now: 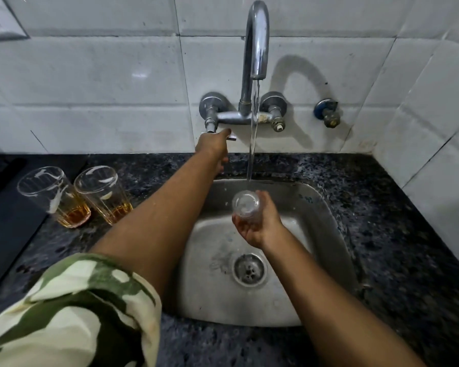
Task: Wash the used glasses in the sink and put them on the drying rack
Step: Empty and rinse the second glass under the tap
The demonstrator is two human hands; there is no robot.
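My right hand grips a clear glass over the steel sink, mouth up, right under the stream of water falling from the chrome tap. My left hand reaches to the wall and holds the tap's left handle. Two used glasses stand on the counter left of the sink, one beside the other, each with a little amber liquid at the bottom.
Dark speckled stone counter surrounds the sink. A black mat or tray lies at the far left. White tiled walls stand behind and to the right. A small blue-collared valve sticks out of the wall right of the tap. The drain is open.
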